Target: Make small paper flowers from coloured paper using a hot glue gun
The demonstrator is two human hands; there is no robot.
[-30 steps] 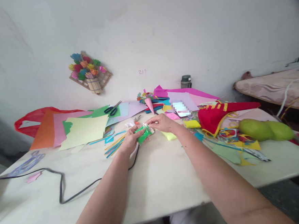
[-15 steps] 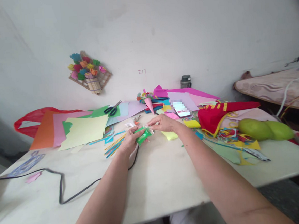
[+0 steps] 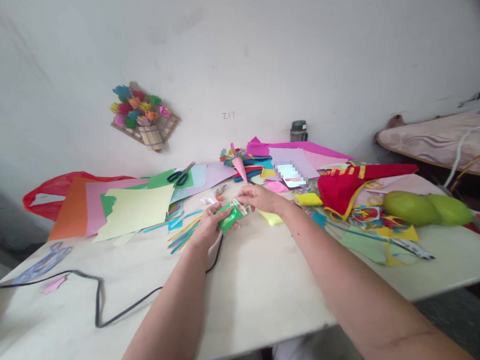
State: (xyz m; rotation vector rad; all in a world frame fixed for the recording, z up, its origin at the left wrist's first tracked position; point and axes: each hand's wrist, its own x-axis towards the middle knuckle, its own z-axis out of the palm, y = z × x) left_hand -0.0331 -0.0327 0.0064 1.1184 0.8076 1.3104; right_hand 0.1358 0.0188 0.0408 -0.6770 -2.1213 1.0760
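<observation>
My left hand (image 3: 211, 225) is closed round a small green packet (image 3: 228, 219) with a clear, crinkled end, held above the table. At that clear end, the fingertips of my right hand (image 3: 258, 198) are pinched together. The right fingers touch the packet's edge, and whether they grip the film or something small there is too fine to make out. Thin blue and yellow paper strips (image 3: 185, 234) lie just left of my left hand. Behind the hands is a pink paper cone with small coloured paper pieces (image 3: 238, 166).
Coloured paper sheets (image 3: 133, 209) and dark scissors (image 3: 181, 176) lie at the back left. A black cable (image 3: 97, 299) crosses the table. On the right are a phone (image 3: 289, 175), red cloth (image 3: 339, 192), green fruits (image 3: 410, 208) and a cutter (image 3: 413, 248). A bottle (image 3: 298, 131) stands by the wall.
My right hand has shifted slightly, its fingers curling in more at the packet's clear end. The left hand and packet stay almost in place.
</observation>
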